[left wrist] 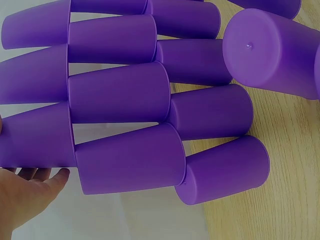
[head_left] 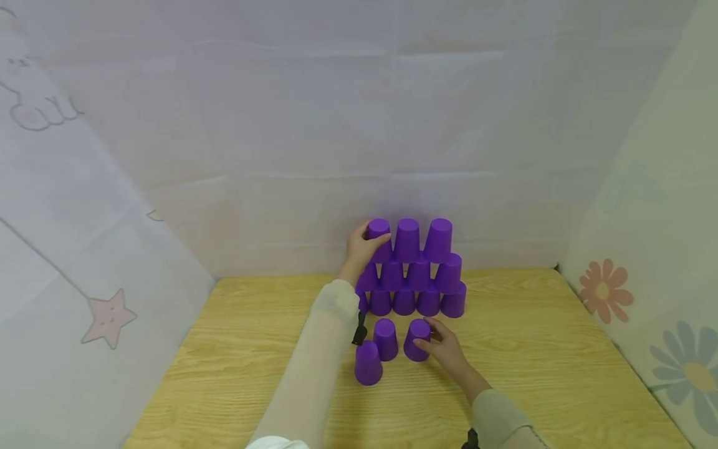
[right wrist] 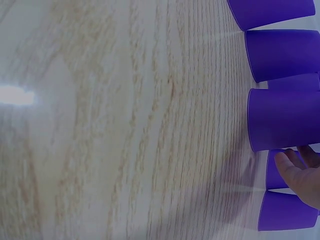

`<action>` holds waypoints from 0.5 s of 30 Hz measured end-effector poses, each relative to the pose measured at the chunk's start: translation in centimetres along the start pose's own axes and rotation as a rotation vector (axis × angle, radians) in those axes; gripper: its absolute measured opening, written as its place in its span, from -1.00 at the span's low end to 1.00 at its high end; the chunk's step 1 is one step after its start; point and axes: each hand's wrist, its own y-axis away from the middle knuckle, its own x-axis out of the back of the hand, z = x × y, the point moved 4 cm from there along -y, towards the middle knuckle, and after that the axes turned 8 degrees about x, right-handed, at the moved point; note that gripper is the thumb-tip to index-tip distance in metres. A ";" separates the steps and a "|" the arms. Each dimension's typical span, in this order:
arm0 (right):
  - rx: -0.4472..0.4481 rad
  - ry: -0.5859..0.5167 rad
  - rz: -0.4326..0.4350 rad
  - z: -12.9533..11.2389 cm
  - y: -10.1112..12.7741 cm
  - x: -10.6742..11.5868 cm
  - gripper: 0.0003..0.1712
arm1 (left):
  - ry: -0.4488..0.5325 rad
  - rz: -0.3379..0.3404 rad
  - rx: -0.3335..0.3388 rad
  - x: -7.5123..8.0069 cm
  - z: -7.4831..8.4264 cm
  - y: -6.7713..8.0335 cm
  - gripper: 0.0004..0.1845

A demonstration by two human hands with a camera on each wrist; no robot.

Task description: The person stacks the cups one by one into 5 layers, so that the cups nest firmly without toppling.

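Upside-down purple cups form a stepped stack with three in its top row. My left hand grips the leftmost top cup, thumb across its front. In the left wrist view, that cup stands on the row beneath, fingers along its side. In front of the stack, my right hand holds a separate inverted cup between thumb and fingers. The right wrist view has this cup close over the wooden surface. Two more inverted cups, one nearer and one farther, stand to its left.
The stack's middle row and bottom row hold several cups each. A wooden table lies beneath, with a pale cloth backdrop close behind the stack. Printed cloth walls flank the table. Dark straps hang at both sleeves.
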 end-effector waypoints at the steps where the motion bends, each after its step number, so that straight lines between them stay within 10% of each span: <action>1: 0.003 0.004 -0.001 0.0 0.0 0.0 -0.38 | 0.009 -0.001 0.001 0.0 0.0 0.0 -0.55; 15: -0.013 0.028 0.049 0.3 -0.2 0.1 -0.46 | 0.062 -0.024 0.027 0.4 0.2 0.2 -0.32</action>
